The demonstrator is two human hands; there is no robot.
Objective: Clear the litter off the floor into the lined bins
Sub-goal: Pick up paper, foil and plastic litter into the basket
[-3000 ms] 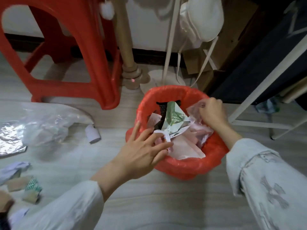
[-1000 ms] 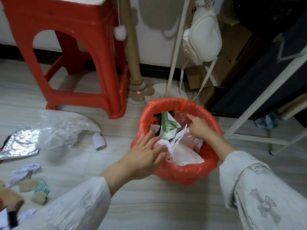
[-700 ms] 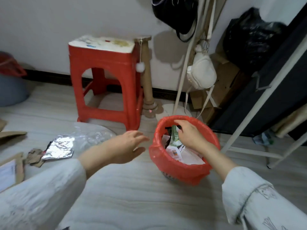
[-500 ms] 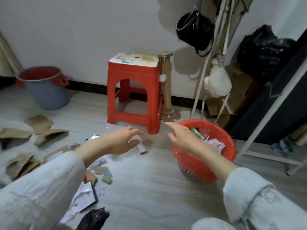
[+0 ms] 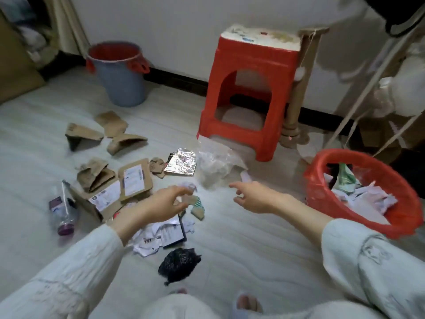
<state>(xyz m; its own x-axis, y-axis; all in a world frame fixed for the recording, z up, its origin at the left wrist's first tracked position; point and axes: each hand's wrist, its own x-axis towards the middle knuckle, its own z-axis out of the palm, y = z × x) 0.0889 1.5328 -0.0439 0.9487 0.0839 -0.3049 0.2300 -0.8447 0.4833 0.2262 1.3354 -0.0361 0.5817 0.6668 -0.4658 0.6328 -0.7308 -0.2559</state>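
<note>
Both hands empty, over the litter. Left hand (image 5: 161, 209) hangs with fingers loosely curled above the small scraps; right hand (image 5: 251, 199) spread, fingers relaxed, just short of the clear plastic bag (image 5: 215, 165). Nothing gripped by either. Litter spreads across the floor (image 5: 241, 245): torn cardboard pieces (image 5: 115, 132) farthest out, labelled cardboard (image 5: 135, 180), a foil sheet (image 5: 182, 165), white paper scraps (image 5: 158, 236), a black crumpled wad (image 5: 179, 263) nearest the knees, a small bottle (image 5: 62, 210) at left. Red-lined basket (image 5: 326, 180) sits at right, already well filled; a second bin (image 5: 119, 74), grey with a red liner, stands by the wall and looks empty from here. Judgement: next grab is best made two-handed, raking the small paper and the bag together into one bundle before lifting, since loose bits will likely shed on the way. Bulky cardboard probably suits the far bin, given how full the near one is.
</note>
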